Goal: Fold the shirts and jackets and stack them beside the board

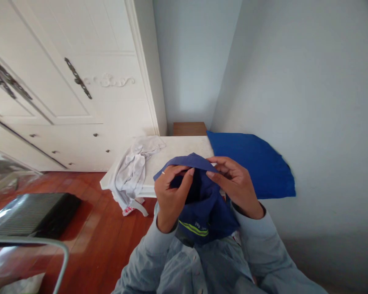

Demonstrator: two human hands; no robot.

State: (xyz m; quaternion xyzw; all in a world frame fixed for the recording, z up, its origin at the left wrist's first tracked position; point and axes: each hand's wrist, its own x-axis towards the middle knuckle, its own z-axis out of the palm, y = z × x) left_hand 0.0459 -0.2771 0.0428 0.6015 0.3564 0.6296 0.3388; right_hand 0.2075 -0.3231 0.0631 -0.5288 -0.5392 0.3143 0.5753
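A dark blue garment [202,204] with a yellow-green stripe and small pale lettering hangs in front of my body. My left hand [173,192] pinches its upper edge between thumb and fingers, and a ring shows on one finger. On the other side, my right hand [234,181] grips the same edge, thumb below and fingertips above. Between the two hands the cloth gapes, with a dark fold inside. The garment's exact kind is unclear because it is bunched up.
Behind the garment stands a white table [184,149]. Crumpled white cloth [131,167] drapes over its left side, and bright blue cloth [251,163] lies at the right against the wall. A white wardrobe [110,41] rises at left. A black ribbed object [37,214] rests on the wooden floor [104,220].
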